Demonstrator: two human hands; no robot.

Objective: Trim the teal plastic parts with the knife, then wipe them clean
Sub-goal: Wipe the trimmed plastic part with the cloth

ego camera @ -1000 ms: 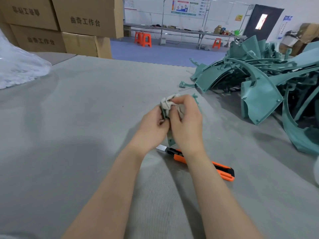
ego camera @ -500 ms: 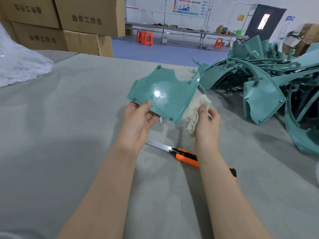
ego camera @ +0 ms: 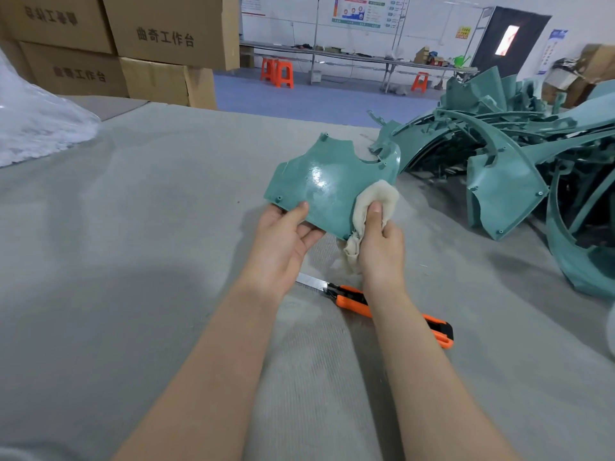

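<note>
Now the left hand [ego camera: 283, 234] pinches a glossy curved teal part [ego camera: 327, 184] while the right hand [ego camera: 382, 242] presses a crumpled cloth [ego camera: 376, 201] on it.

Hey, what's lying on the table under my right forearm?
An orange utility knife: its extended blade pokes out on one side, its black-tipped end on the other. The forearm covers the handle's middle.

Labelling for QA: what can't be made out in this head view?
1) knife: mid-handle hidden behind the right forearm, head view.
2) teal part: underside faces away; lower right edge covered by the cloth, so trim quality is unreadable.
3) pile of teal parts: cut off by the right frame edge; count unclear.
4) wall poster: text too small.
</note>
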